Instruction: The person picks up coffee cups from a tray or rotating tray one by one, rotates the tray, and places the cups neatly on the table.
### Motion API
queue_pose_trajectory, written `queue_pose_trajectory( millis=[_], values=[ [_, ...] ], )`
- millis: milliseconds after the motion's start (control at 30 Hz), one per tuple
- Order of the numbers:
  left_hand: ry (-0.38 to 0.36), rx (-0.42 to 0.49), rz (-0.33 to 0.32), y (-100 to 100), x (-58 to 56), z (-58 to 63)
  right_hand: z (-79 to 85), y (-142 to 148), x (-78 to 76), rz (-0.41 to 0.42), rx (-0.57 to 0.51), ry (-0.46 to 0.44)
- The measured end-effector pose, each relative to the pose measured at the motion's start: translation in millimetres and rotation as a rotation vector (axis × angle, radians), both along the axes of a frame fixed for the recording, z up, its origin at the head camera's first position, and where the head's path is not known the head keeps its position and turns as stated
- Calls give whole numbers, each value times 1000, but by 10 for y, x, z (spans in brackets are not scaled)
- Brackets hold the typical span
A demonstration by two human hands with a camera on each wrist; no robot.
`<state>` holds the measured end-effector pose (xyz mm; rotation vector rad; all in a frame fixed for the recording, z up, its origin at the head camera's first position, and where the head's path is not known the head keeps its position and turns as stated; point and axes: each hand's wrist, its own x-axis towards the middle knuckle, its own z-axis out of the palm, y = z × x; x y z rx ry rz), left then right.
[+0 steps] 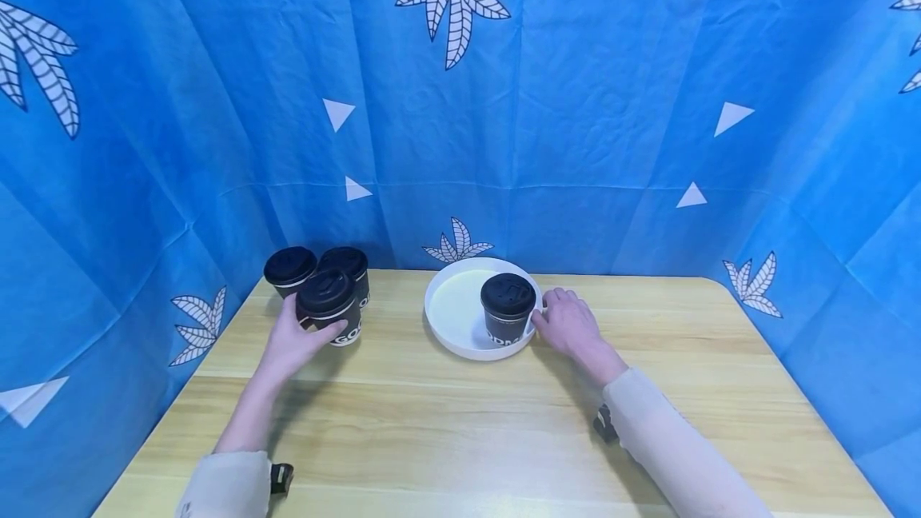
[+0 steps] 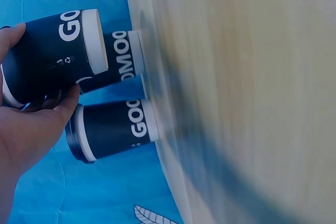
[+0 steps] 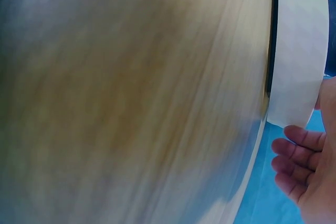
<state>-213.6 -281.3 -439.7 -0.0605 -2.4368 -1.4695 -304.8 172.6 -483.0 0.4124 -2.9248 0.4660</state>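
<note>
My left hand (image 1: 298,342) grips a black lidded paper cup (image 1: 341,314) with white lettering, thumb on the near side. In the left wrist view this held cup (image 2: 52,56) is raised off the table, its white base showing. Two similar cups stand behind it, a left one (image 1: 290,268) and a right one (image 1: 348,260). My right hand (image 1: 572,326) is at the right edge of a round white tray (image 1: 453,318), thumb over the rim and curled fingers outside. Another black lidded cup (image 1: 507,310) stands inside the tray, near that hand.
The light wooden table (image 1: 446,422) reaches a blue cloth backdrop (image 1: 597,102) with leaf and triangle prints at the back and sides. Dark wrist devices show below the sleeves, the left one (image 1: 281,477) and the right one (image 1: 604,424).
</note>
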Motion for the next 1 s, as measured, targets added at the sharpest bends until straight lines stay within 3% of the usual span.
queue_pose_trajectory(
  millis=[367, 667, 1000],
  values=[
    [-74, -44, 92, -166, 111, 15, 18, 7, 19, 2, 11, -5],
    [-149, -6, 193, -296, 170, -34, 26, 6, 26, 0, 1, -13],
    [-155, -8, 305, -391, 174, -75, 27, 1, 31, -6, -5, -18]
  ],
)
